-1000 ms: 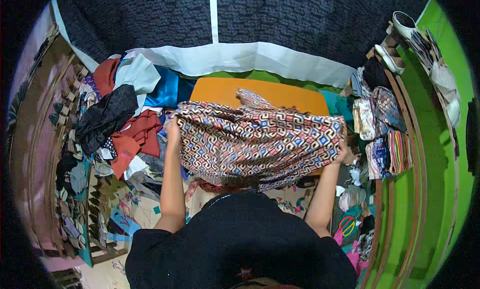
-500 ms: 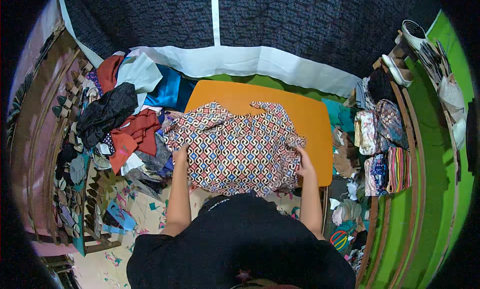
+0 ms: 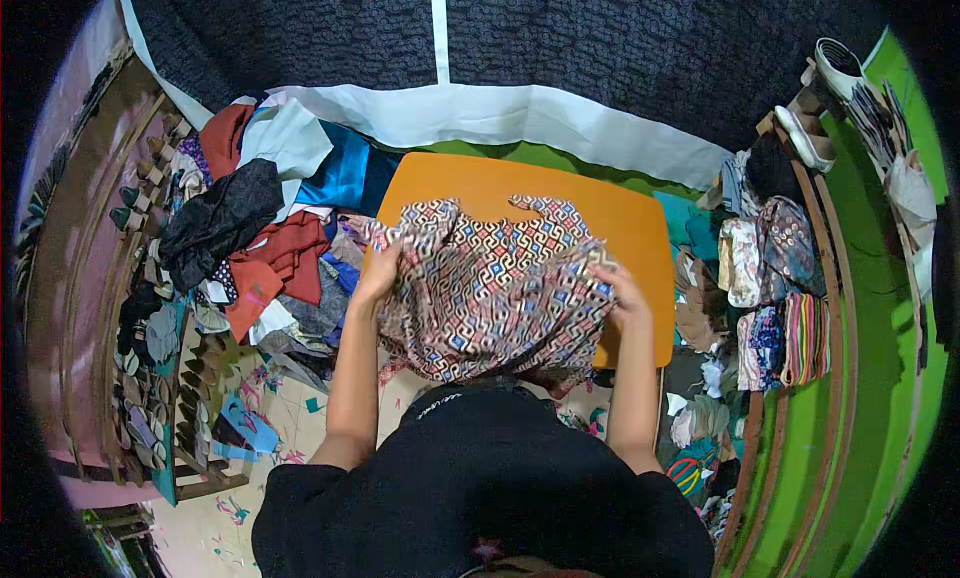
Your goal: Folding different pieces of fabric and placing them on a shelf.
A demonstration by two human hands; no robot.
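Note:
A patterned shirt [image 3: 500, 288] in cream, black, red and blue lies partly on an orange table [image 3: 630, 228], its near part hanging toward my body. My left hand [image 3: 380, 270] is closed on its left side, near the sleeve. On the other side my right hand [image 3: 624, 292] pinches the shirt's right edge, the fingers slightly blurred. Between my hands the cloth is lifted and creased, while its collar end rests flat toward the table's far edge.
To the left is a heap of loose clothes [image 3: 290, 258] in red, black, white and blue. Folded clothes [image 3: 760, 348] are stacked at the right beside a wooden rack [image 3: 830, 278] with white shoes [image 3: 803, 140]. A dark curtain [image 3: 600, 58] hangs behind the table.
Both hands have risen away from my body, drawing the shirt's sides up and slightly inward. The cloth was spread flatter before and now bunches in folds.

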